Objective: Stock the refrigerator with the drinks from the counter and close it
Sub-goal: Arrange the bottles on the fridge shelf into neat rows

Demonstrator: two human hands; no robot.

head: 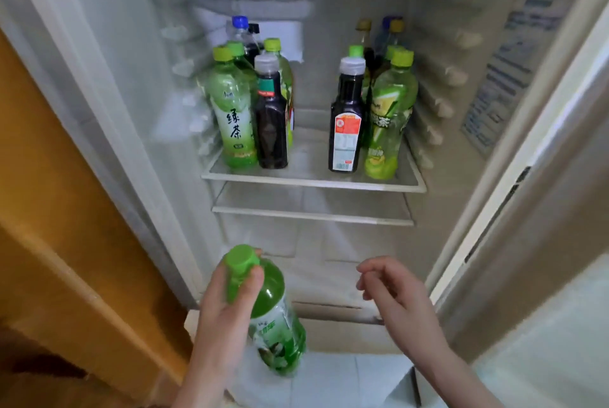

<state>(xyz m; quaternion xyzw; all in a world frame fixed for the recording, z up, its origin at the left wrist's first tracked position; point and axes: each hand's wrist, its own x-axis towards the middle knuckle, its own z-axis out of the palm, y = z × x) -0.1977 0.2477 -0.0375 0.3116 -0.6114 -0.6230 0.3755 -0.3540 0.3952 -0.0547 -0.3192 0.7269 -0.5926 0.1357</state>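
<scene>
Left hand (227, 305) grips green bottle (276, 318); right hand (395, 295) beside, empty.

Inside the refrigerator (438, 31), a glass shelf (313, 182) with a white rim carries two upright clusters of bottles, well apart. At the left front stand a green tea bottle (232, 117) and, just beside it, a dark bottle (271, 124). At the right front a labelled dark bottle (346, 124) stands beside a second green tea bottle (389, 124). More capped bottles crowd behind each pair.
</scene>
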